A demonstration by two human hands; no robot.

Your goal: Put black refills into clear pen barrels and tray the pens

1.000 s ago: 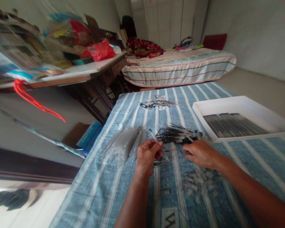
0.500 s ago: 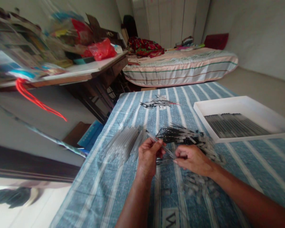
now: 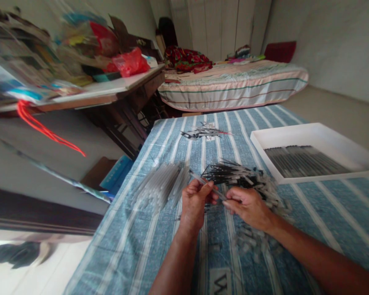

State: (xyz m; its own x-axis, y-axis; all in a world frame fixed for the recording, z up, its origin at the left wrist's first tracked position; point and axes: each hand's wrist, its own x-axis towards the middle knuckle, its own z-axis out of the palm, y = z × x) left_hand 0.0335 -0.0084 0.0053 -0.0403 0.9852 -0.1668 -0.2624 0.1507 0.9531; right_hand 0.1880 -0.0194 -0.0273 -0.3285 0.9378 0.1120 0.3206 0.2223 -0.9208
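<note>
A thin translucent pen barrel (image 3: 197, 177) slants between my hands above the striped cloth. My left hand (image 3: 197, 200) is closed round its middle. The fingers of my right hand (image 3: 244, 205) pinch its lower right end. Left of my hands lies a bundle of clear tubes (image 3: 160, 184). Just beyond my right hand is a pile of black refills (image 3: 224, 172) with pale ends. Small clear caps (image 3: 258, 241) lie below my right wrist, partly blurred.
A white box (image 3: 322, 179) at the right holds a row of dark-filled pens (image 3: 304, 159). Farther back on the striped tablecloth (image 3: 172, 143) lies a small heap of thin parts (image 3: 203, 132). A cluttered desk (image 3: 135, 82) stands at the left, a bed (image 3: 233, 90) behind.
My right hand's fingers have closed on the lower end of the pen barrel, moving slightly left. My left hand has shifted very slightly to the right, still holding the barrel.
</note>
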